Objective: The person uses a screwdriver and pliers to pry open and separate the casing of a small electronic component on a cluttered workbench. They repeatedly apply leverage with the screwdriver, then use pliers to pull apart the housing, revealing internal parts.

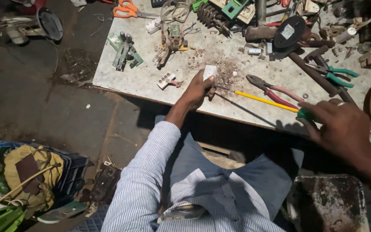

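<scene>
Near the front edge of the tabletop (151,81): my left hand (198,90) is closed on a small white rectangular part (210,71), fingers wrapped round its lower end, the top sticking out.
Right hand: my right hand (344,126) sits at the front right edge, fingers curled on the green handle of a screwdriver (265,100); its yellow shaft and bare metal tip run leftward to a point just under the left hand.
White part: held just above the bench, over a patch of brownish crumbs and debris (224,71).
Next out: red-handled pliers (269,91) lie just beyond the screwdriver shaft; green-handled pliers (333,74) lie further toward the right edge; a small white terminal block (167,80) lies left of the left hand.
Far edge: orange scissors (127,9), a dark coil spring (209,16), green circuit boards (125,53) and tangled wires.
Risk, as I judge it: the tip is close to my left fingers, so a slip off the small part could jab them; the part is only pinched in the hand, not braced, so prying could flick it off the front edge to the floor.
Hard to tell: whether the tip touches the part; my right hand is blurred and partly shadowed; the part's underside is hidden by the fingers.
</scene>
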